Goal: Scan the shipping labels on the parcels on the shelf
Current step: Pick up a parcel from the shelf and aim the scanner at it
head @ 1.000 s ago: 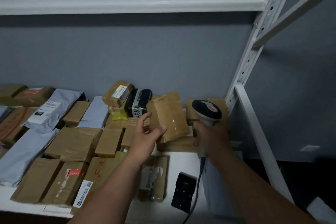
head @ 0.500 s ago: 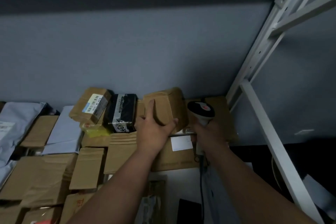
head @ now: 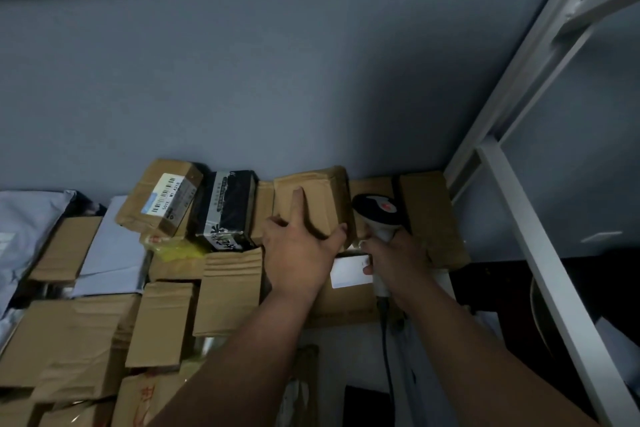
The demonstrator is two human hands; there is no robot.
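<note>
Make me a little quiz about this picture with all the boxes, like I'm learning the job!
1. True or false: the left hand grips a brown cardboard box at the back of the shelf.
2. What does the right hand hold?
A. a tape roll
B. a barcode scanner
C. a pen
3. Fill in: the black packet stands between the held box and a tilted box with a white ____ on it.

Key: 1 true; 2 B; 3 label
</note>
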